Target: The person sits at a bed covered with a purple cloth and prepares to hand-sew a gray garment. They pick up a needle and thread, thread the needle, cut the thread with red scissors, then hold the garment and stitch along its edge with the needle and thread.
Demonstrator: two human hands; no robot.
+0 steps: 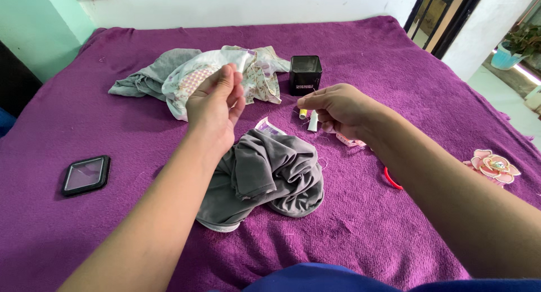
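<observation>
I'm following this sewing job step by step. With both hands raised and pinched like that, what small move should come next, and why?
Probably bring the right hand across toward the left hand. Both are pinched above the grey garment with a gap between them, as if for threading; any needle or thread is too fine to see. The thread spools lie by the black tin.

I sit at a bed (pixel 394 224) spread with a purple cover. Beyond it the wall (pixel 253 4) is white, with a mint green wall (pixel 51 27) on my left. To my right a dark-framed doorway (pixel 445 16) lets in bright daylight, a potted plant (pixel 515 44) outside.
</observation>
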